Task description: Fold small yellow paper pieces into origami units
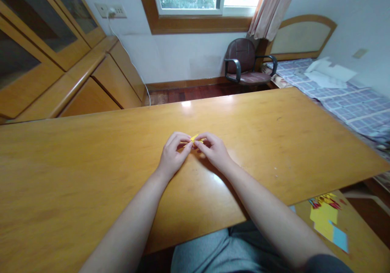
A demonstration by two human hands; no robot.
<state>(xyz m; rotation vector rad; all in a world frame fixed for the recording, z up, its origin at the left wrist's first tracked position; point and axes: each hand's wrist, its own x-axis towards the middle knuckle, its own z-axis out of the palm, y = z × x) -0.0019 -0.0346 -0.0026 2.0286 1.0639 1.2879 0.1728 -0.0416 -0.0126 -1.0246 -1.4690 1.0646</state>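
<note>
Head view: your left hand [173,153], right hand [217,150] pinch yellow piece [193,138] between long edges of tabletop [91,159]; probably light, creasable; hold its rim.

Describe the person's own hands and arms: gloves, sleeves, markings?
Left hand and right hand: five-fingered, ungloved; no rings, cables or markings visible. Left forearm and right forearm: uncovered, no watch visible. Dark fabric sleeve on right arm at lower edge; left sleeve not in view.
</note>
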